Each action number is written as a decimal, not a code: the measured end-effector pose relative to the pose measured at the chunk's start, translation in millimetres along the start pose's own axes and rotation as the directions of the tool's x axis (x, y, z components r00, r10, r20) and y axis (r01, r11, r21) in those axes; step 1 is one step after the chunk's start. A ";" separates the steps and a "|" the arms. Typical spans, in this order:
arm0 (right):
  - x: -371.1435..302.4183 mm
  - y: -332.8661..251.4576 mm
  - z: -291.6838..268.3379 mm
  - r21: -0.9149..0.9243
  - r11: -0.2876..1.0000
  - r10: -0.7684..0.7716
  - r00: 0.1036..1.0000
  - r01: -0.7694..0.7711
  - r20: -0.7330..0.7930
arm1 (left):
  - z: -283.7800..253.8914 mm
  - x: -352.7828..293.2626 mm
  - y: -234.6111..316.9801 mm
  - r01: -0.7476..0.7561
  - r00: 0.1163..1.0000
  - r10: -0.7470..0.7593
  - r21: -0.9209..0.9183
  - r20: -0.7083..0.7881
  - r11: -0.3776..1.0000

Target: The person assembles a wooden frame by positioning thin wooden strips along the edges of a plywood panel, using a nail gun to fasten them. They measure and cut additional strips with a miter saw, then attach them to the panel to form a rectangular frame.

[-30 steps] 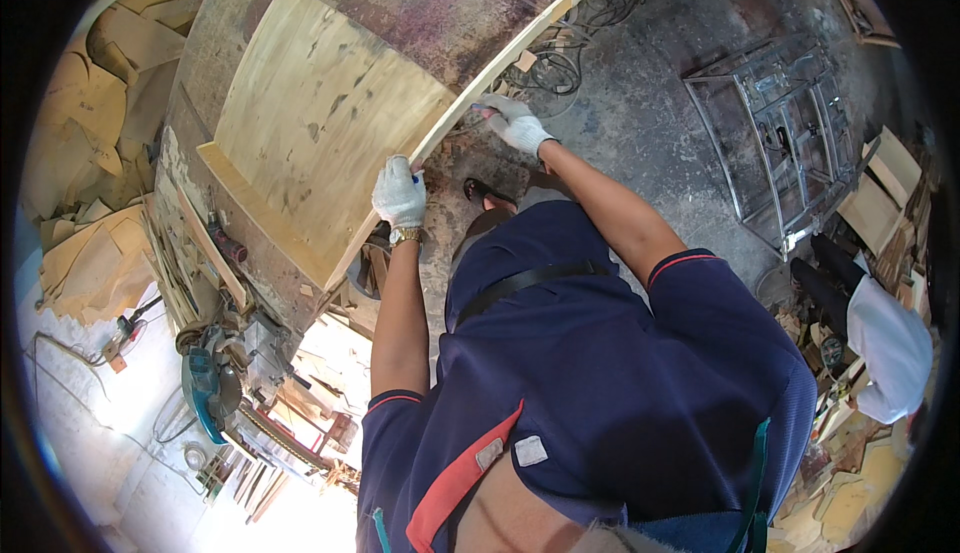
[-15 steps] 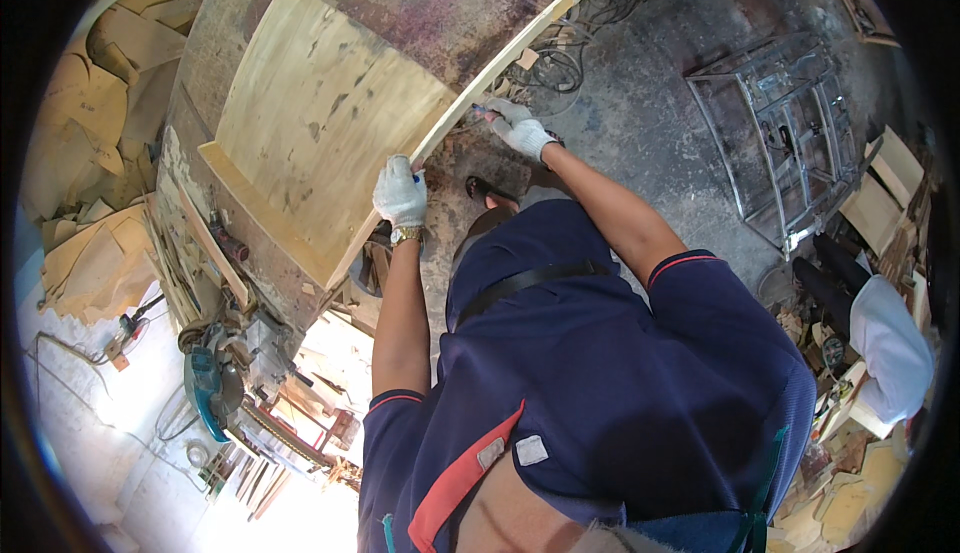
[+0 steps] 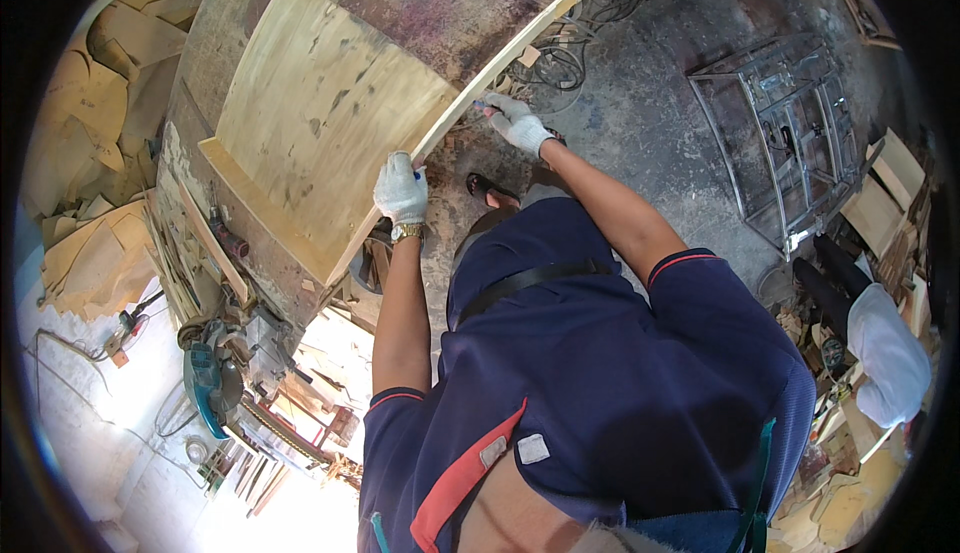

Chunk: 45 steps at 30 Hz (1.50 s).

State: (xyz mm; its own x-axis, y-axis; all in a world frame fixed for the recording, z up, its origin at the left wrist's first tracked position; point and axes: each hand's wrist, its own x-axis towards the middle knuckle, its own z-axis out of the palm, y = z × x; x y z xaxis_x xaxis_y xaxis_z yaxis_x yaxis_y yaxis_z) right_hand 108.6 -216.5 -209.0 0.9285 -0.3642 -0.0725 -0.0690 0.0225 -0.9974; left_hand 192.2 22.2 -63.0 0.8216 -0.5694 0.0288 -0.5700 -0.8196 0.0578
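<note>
A broad sheet of pale, dark-stained plywood (image 3: 325, 118) lies on the worn work surface before me. Along its right edge runs a long narrow wooden strip (image 3: 520, 45), reaching well past the sheet at the far end. My left hand (image 3: 400, 191), in a white knit glove, is closed on this strip near its middle. A small blue bit shows by the thumb. Also gloved, my right hand (image 3: 518, 125) is beside the strip's right side, fingers closed round a small bluish-pink thing that I cannot make out. Another strip (image 3: 262, 211) borders the sheet's near-left edge.
A drill (image 3: 228, 238) and a teal power saw (image 3: 205, 388) are at the left. Cables (image 3: 560, 65) coil on the floor beyond my right hand. To the right stand a metal frame (image 3: 775, 138) and a person in a white top (image 3: 885, 353).
My right hand has shifted very slightly left and up along the strip. The left hand keeps its place. At the right, the other person has moved a little.
</note>
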 end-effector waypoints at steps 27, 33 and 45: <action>-0.1 -11.1 -0.4 -0.181 0.983 0.034 0.999 -0.038 -0.027 | -1.4 -0.1 1.7 -0.015 0.999 0.015 -0.005 -0.037 1.000; 8.6 -10.3 -6.1 -0.314 0.946 -0.069 0.997 0.079 0.044 | -1.1 -0.3 2.2 -0.015 0.998 0.016 0.012 -0.056 1.000; 10.4 -32.3 -17.8 -0.350 0.926 -0.115 0.989 0.140 0.092 | 2.5 -0.2 0.3 -0.023 0.992 0.017 -0.051 -0.121 0.998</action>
State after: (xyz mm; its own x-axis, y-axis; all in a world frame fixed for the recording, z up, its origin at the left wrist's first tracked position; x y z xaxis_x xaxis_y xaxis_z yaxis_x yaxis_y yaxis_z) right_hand 114.0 -237.6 -177.4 0.9599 -0.2773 0.0421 -0.0620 -0.3564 -0.9323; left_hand 191.8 21.9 -65.5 0.8071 -0.5709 0.1507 -0.5875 -0.8019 0.1082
